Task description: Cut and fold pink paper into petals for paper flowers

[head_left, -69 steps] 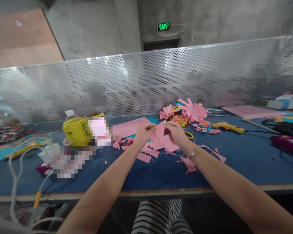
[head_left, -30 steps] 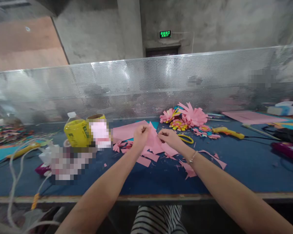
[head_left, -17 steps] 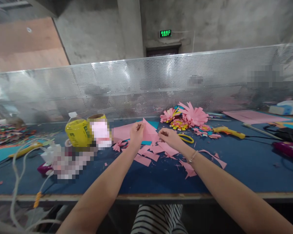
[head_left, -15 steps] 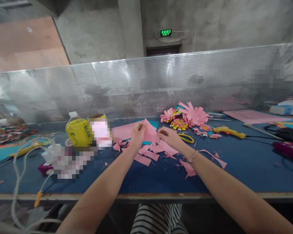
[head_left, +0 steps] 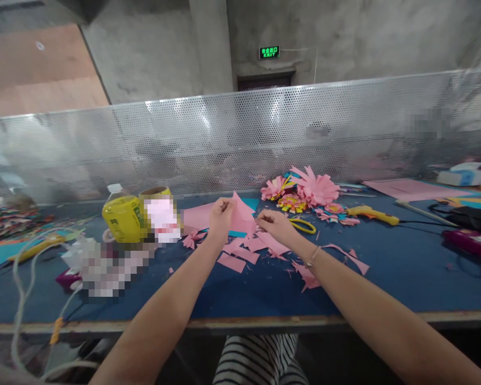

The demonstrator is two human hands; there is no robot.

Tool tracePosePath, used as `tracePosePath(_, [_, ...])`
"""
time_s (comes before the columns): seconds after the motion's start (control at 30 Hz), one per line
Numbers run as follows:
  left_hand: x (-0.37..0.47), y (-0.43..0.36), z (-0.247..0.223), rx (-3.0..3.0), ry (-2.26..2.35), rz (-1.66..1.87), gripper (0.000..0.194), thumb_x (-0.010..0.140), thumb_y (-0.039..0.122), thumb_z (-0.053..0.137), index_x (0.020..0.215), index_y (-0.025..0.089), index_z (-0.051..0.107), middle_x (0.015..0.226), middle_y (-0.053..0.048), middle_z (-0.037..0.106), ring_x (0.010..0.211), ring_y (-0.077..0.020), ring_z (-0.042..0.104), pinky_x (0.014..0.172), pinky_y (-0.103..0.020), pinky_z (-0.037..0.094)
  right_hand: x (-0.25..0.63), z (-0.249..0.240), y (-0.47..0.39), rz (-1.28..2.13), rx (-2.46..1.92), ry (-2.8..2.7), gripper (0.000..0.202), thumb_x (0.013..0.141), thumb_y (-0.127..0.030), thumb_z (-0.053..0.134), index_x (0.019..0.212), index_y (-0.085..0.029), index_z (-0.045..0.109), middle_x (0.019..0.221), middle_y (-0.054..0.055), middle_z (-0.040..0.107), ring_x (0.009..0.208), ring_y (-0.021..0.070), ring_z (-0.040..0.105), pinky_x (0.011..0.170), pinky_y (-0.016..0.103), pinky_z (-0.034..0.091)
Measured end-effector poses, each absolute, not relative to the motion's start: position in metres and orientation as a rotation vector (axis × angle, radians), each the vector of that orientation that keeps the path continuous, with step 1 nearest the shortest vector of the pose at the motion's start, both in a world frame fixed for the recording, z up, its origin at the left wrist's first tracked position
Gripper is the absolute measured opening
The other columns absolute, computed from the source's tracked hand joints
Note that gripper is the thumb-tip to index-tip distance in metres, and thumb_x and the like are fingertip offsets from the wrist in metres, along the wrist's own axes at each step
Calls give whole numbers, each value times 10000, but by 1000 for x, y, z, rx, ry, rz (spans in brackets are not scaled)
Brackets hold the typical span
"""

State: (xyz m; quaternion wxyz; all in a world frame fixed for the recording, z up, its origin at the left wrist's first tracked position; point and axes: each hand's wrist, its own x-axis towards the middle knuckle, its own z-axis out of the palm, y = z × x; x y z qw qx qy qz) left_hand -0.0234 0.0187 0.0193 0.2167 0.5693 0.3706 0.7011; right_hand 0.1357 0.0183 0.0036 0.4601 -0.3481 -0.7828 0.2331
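Observation:
My left hand (head_left: 221,215) pinches the left edge of a piece of pink paper (head_left: 242,216), holding it up over the table with a pointed corner at the top. At the paper's lower right edge, the closed fingers of my right hand (head_left: 273,223) grip it; the exact contact is too small to make out. Below both hands lie pink paper strips (head_left: 232,262) and scraps. A larger pink sheet (head_left: 198,216) rests behind my left hand, and a blue sheet (head_left: 250,204) shows partly behind the held paper. A small fringed pink piece (head_left: 193,239) lies to the left.
Paper flowers (head_left: 315,187) are heaped at the back right, near yellow-handled scissors (head_left: 303,225) and a yellow glue gun (head_left: 372,215). Left stand a yellow-labelled bottle (head_left: 123,216) and a tape roll (head_left: 156,193). White cables (head_left: 20,299) hang over the left edge. A perforated metal panel (head_left: 224,139) borders the back.
The whole view has shifted slightly left. Both hands stay on the pink paper, which has opened out a little flatter between them.

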Motion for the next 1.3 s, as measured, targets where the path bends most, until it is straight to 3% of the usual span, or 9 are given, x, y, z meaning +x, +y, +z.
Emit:
tracePosePath(0.13, [-26, 20, 20, 1635, 1073, 1940, 141, 694, 297, 509, 660, 160, 512, 590, 29, 473, 571, -77, 422, 565, -200, 336, 134, 4, 18, 630, -862, -1903, 172, 724, -305, 440, 623, -167, 464, 563, -26, 469, 531, 96, 456, 511, 216, 349])
tracePosePath(0.33, [-8, 15, 10, 1841, 1085, 1561, 135, 675, 278, 515, 658, 146, 541, 605, 7, 529, 589, -96, 477, 584, -220, 363, 137, 5, 20, 556, -819, -1865, 199, 742, -302, 420, 592, -172, 430, 538, -35, 416, 522, 90, 418, 506, 210, 331])
tracePosePath(0.57, [-6, 7, 12, 1889, 1031, 1445, 164, 674, 267, 494, 561, 150, 478, 514, 40, 422, 492, -68, 387, 492, -203, 312, 137, 8, 15, 346, -824, -2001, 212, 736, -233, 400, 535, -168, 381, 520, -40, 355, 526, 85, 351, 503, 211, 259])
tracePosePath(0.93, [-9, 7, 18, 1906, 1171, 1485, 206, 681, 292, 502, 532, 150, 499, 464, 36, 453, 449, -71, 404, 460, -199, 316, 137, 8, 15, 400, -791, -2133, 156, 704, -176, 390, 554, -163, 434, 542, -39, 400, 532, 81, 366, 513, 201, 266])
tracePosePath(1.13, [-20, 16, 16, 1744, 1183, 1771, 160, 686, 292, 502, 610, 152, 519, 472, 46, 431, 450, -64, 399, 456, -192, 308, 138, 9, 13, 423, -824, -2097, 192, 711, -212, 396, 526, -160, 399, 520, -45, 345, 526, 75, 341, 500, 199, 248])
tracePosePath(1.3, [-28, 25, 11, 1570, 1145, 1829, 186, 676, 337, 513, 625, 158, 513, 457, 51, 437, 425, -65, 408, 446, -197, 336, 141, 8, 18, 401, -863, -2061, 159, 690, -222, 419, 544, -159, 434, 523, -41, 390, 524, 81, 358, 498, 207, 258])
